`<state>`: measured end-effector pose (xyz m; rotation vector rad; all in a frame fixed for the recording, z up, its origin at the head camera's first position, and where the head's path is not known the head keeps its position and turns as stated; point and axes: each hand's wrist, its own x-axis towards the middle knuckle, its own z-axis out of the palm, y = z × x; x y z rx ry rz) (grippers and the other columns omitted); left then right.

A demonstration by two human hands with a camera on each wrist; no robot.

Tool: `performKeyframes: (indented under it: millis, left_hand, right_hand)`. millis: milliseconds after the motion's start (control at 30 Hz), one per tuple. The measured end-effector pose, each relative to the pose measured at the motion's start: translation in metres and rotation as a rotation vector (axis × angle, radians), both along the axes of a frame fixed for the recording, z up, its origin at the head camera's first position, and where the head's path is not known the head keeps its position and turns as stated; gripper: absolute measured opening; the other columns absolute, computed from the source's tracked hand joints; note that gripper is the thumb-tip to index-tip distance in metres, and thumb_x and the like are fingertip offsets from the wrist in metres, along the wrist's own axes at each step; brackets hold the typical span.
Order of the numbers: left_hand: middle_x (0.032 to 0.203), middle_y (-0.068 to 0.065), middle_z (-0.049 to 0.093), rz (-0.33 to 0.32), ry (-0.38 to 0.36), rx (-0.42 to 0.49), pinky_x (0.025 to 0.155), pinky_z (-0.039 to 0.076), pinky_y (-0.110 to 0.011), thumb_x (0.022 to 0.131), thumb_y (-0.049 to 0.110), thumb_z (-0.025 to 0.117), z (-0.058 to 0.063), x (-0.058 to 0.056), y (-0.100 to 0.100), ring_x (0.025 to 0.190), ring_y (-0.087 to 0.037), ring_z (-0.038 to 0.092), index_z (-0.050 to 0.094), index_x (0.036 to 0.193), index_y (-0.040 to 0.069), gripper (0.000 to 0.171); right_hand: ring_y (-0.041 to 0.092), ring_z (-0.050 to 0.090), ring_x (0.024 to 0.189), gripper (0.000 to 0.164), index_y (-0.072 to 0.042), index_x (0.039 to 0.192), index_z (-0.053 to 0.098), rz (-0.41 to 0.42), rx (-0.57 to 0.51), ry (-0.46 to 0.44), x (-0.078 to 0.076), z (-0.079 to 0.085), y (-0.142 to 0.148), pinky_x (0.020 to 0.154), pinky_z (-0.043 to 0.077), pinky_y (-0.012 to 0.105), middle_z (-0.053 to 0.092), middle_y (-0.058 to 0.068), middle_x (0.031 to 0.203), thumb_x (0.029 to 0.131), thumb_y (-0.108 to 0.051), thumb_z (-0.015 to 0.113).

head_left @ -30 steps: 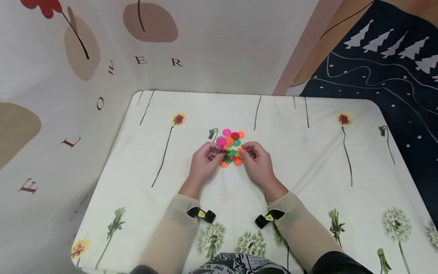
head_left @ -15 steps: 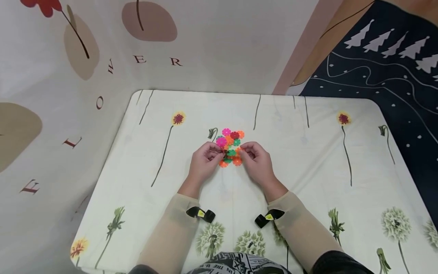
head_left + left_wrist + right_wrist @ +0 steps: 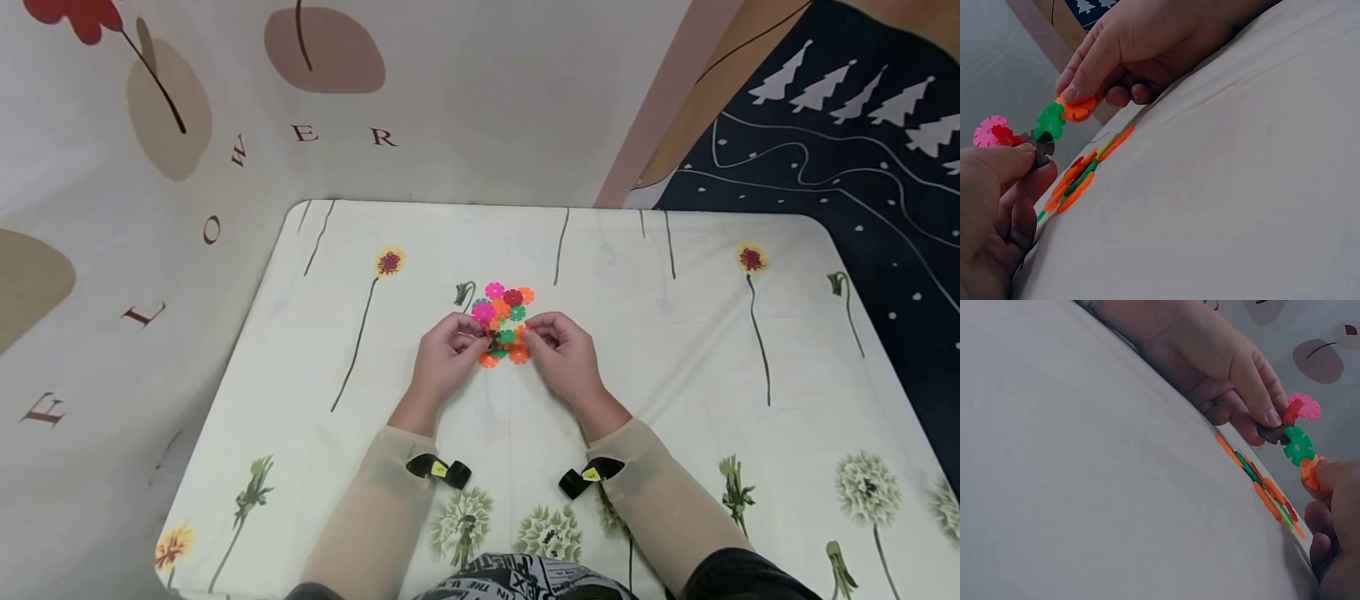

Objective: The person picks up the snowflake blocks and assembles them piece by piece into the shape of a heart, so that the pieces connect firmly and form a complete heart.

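My left hand (image 3: pixel 448 354) pinches a dark brown interlocking disc (image 3: pixel 1272 434) between thumb and finger. Opposite it, my right hand (image 3: pixel 564 358) pinches an orange interlocking disc (image 3: pixel 1077 109). A notched green disc (image 3: pixel 1050 121) spans the gap between them, touching both. On the brown one's other side sit a red disc (image 3: pixel 1293 411) and a bright pink disc (image 3: pixel 1307 406), joined in a short chain. The chain is held above the table, over other loose discs (image 3: pixel 1075 181) that lie flat there in orange, green and red. Fingertips partly hide the brown and orange discs.
A white cloth with printed flowers covers the table (image 3: pixel 660 350). Behind it hangs a pale printed curtain (image 3: pixel 487 100), and a dark blue cloth with white trees (image 3: pixel 847 150) is at the right. A black wrist camera (image 3: pixel 577 483) sits on the right forearm.
Both hands keep the same grip on the joined discs and hardly move. The head view shifts slightly.
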<state>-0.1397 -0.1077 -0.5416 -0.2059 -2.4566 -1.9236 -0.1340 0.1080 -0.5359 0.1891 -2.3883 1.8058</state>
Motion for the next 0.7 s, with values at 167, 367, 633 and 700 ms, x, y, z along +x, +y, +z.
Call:
performKeyframes:
  millis: [167, 367, 633, 700]
  left_hand:
    - [0.099, -0.006, 0.077, -0.004, -0.001, -0.003, 0.079, 0.061, -0.024, 0.097, 0.006, 0.080, 0.0002, -0.0003, -0.0003, 0.085, -0.020, 0.075, 0.068, 0.108, 0.007, 0.016]
    - [0.098, -0.009, 0.077, -0.003, -0.003, 0.019, 0.081, 0.062, -0.025, 0.094, 0.003, 0.082, 0.0029, -0.0006, -0.0003, 0.086, -0.021, 0.077, 0.068, 0.104, 0.004, 0.017]
    - [0.094, -0.009, 0.077, 0.006, -0.025, 0.033, 0.078, 0.062, -0.025, 0.092, 0.000, 0.083, 0.0046, -0.0007, -0.0014, 0.084, -0.020, 0.077, 0.069, 0.101, 0.003, 0.016]
    - [0.093, -0.009, 0.077, 0.007, -0.025, 0.032, 0.078, 0.062, -0.025, 0.092, 0.000, 0.083, 0.0045, -0.0005, -0.0017, 0.082, -0.019, 0.077, 0.069, 0.101, 0.003, 0.016]
  right_hand:
    - [0.020, 0.065, 0.078, 0.010, -0.005, 0.107, 0.075, 0.005, -0.010, 0.002, -0.0007, 0.0007, 0.0011, 0.070, 0.053, 0.021, 0.076, 0.005, 0.090, 0.098, -0.006, 0.078]
    - [0.020, 0.065, 0.077, 0.010, -0.003, 0.107, 0.074, 0.009, -0.024, 0.013, -0.0004, 0.0015, 0.0018, 0.069, 0.053, 0.021, 0.076, 0.007, 0.090, 0.097, -0.005, 0.078]
    - [0.018, 0.063, 0.075, 0.009, -0.002, 0.105, 0.075, 0.024, -0.020, 0.020, -0.0007, 0.0016, 0.0018, 0.067, 0.052, 0.020, 0.076, 0.007, 0.088, 0.097, -0.004, 0.079]
    - [0.018, 0.062, 0.074, 0.009, -0.002, 0.104, 0.075, 0.027, -0.017, 0.019, -0.0005, 0.0019, 0.0020, 0.066, 0.051, 0.021, 0.075, 0.007, 0.088, 0.097, -0.004, 0.080]
